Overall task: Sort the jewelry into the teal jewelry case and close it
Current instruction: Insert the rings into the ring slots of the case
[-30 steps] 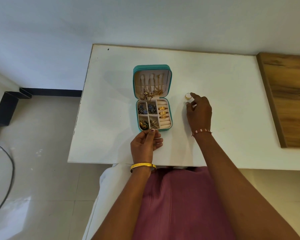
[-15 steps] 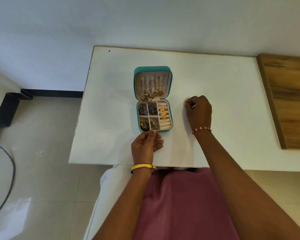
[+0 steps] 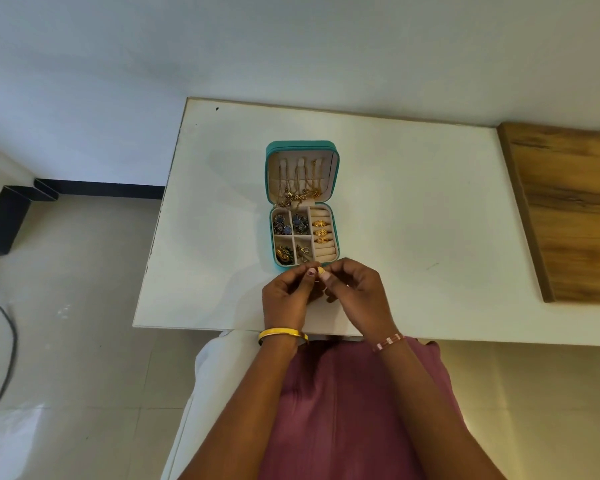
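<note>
The teal jewelry case lies open on the white table, its lid up with gold necklaces hanging inside. Three gold rings sit in the ring rolls on the right, and earrings fill the four small compartments on the left. Just in front of the case's near edge, my left hand and my right hand meet. Both pinch a small gold ring between their fingertips.
A wooden board lies along the table's right side. A black cable curves over the tiled floor at the left, near a dark frame. The table's near edge is right under my wrists.
My right hand picked the gold ring up from the table right of the case and brought it left and toward me. My left hand rose to meet it.
</note>
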`<action>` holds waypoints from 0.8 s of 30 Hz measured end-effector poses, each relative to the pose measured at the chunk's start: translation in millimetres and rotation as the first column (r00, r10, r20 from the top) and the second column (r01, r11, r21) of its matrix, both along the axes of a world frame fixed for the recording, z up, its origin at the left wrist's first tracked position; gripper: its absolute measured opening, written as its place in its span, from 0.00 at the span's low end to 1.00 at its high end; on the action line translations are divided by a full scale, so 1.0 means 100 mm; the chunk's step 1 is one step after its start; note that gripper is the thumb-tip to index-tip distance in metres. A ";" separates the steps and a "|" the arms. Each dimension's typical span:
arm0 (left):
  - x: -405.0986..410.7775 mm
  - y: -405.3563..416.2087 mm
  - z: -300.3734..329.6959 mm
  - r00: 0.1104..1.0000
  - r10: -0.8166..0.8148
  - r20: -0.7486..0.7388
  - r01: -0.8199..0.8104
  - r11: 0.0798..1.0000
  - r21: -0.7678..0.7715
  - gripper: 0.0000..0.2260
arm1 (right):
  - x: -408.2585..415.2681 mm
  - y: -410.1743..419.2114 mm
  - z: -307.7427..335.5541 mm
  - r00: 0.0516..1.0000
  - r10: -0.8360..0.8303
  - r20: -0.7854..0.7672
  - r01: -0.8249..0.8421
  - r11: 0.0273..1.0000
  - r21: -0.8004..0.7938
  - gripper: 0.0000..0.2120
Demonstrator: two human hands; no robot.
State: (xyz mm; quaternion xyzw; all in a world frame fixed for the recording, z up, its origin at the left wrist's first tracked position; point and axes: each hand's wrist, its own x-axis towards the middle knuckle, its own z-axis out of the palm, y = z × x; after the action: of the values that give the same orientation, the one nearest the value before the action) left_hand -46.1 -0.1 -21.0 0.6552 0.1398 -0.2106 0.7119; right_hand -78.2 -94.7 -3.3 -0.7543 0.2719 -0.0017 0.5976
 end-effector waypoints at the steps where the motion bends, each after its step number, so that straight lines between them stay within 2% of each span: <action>1: 0.00 0.00 0.00 1.000 0.007 -0.013 -0.007 1.000 -0.011 0.07 | 0.00 -0.02 0.01 1.000 -0.009 0.008 0.008 1.000 0.027 0.07; 6: 0.00 -0.01 0.00 0.999 0.005 0.033 -0.007 0.999 0.037 0.06 | -0.05 -0.04 0.04 0.996 -0.065 0.055 0.063 0.997 0.035 0.04; 10: 0.01 -0.02 -0.01 0.993 -0.017 0.113 0.002 0.991 0.134 0.06 | -0.03 -0.01 0.02 0.995 -0.074 0.072 0.080 0.993 -0.085 0.05; 14: 0.00 -0.02 0.00 0.996 -0.008 0.085 0.001 0.997 0.081 0.06 | 0.02 -0.07 0.02 0.995 -0.059 0.078 0.073 0.978 -0.193 0.04; 17: 0.01 -0.01 0.00 0.997 0.064 0.037 -0.065 0.997 0.033 0.05 | 0.12 -0.16 0.06 0.991 -0.033 0.128 0.070 0.950 -0.303 0.05; 20: 0.04 0.02 -0.03 0.984 0.179 -0.017 -0.179 0.984 0.006 0.05 | 0.25 -0.21 0.05 0.986 0.104 0.131 -0.017 0.840 -0.542 0.07; 24: 0.06 0.03 -0.04 0.962 0.260 -0.086 -0.263 0.964 -0.027 0.04 | 0.36 -0.23 -0.03 0.956 0.288 0.047 -0.140 0.594 -0.792 0.06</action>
State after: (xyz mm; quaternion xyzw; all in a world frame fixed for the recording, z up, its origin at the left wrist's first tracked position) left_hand -39.7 2.9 -24.6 0.6082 0.2500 -0.1441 0.7395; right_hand -42.6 -117.4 -6.1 -0.9624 0.0991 -0.1119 0.2268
